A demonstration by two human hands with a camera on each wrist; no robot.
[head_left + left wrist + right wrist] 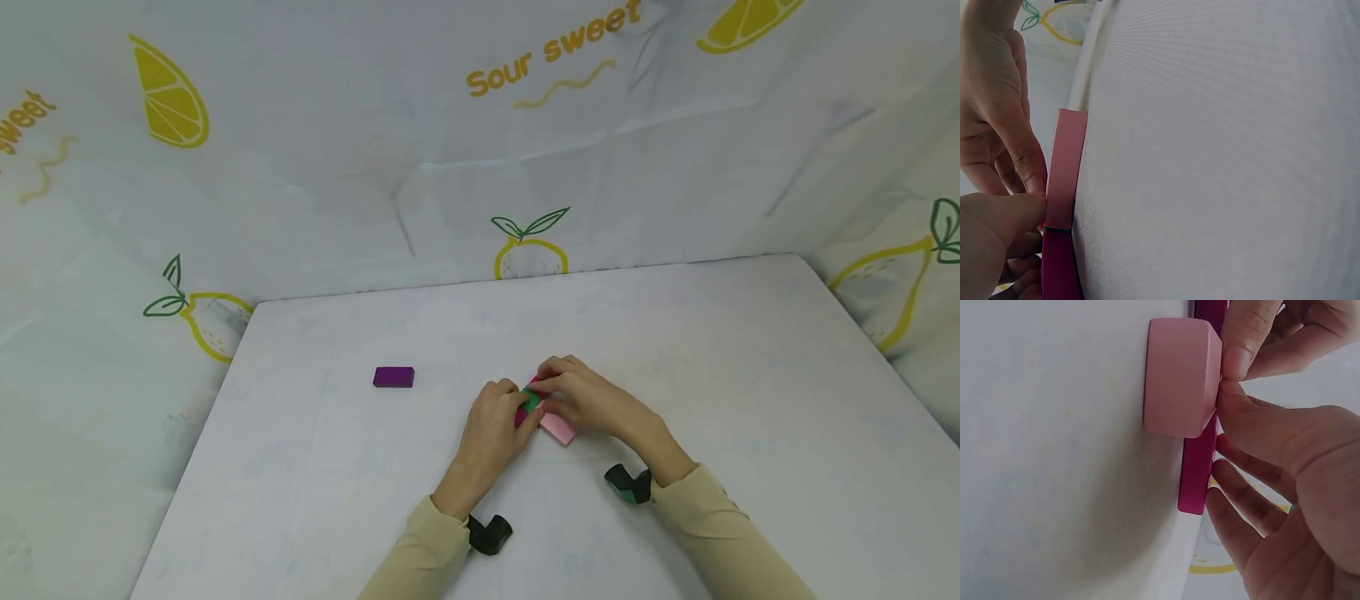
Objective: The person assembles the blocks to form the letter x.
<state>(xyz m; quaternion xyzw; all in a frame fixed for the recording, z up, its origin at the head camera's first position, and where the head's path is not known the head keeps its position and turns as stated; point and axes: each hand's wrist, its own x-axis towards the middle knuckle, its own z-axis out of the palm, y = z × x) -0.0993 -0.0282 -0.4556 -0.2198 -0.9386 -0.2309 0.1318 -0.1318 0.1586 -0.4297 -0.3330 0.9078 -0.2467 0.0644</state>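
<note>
Pink block [558,429], one green block [532,401], two hands [487,429] [596,402]

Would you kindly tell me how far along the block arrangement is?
The pink block already appears placed against the magenta block. In progress: the left hand and right hand are at the green piece. The purple block lies apart, so may remain to add.

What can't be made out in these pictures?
Head view: the green block's full outline; the left hand and right hand cover parts.
Left wrist view: one end of the magenta block, cut off by the bottom edge.
Right wrist view: whether the magenta pieces join, hidden behind the pink block.
</note>
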